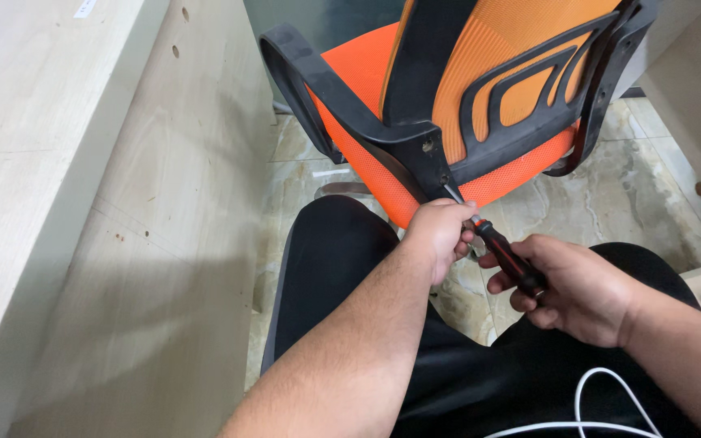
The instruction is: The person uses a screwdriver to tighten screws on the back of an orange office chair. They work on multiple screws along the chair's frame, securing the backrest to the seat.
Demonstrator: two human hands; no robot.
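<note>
Right now, screwdriver (503,256) gripped in closed right hand (578,292), shaft pinched by left hand (441,235) below chair (480,105).

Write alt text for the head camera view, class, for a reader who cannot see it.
A person's two hands work a screwdriver against the black frame of an orange mesh office chair: the right hand grips the handle, the left hand steadies the shaft. Pale wooden panels stand at left.

One small white rectangular label (85,8) sits at top left, stuck on the pale wood panel (34,122), partly cut off by the frame edge. No pkgs, signs or screens in view.
</note>
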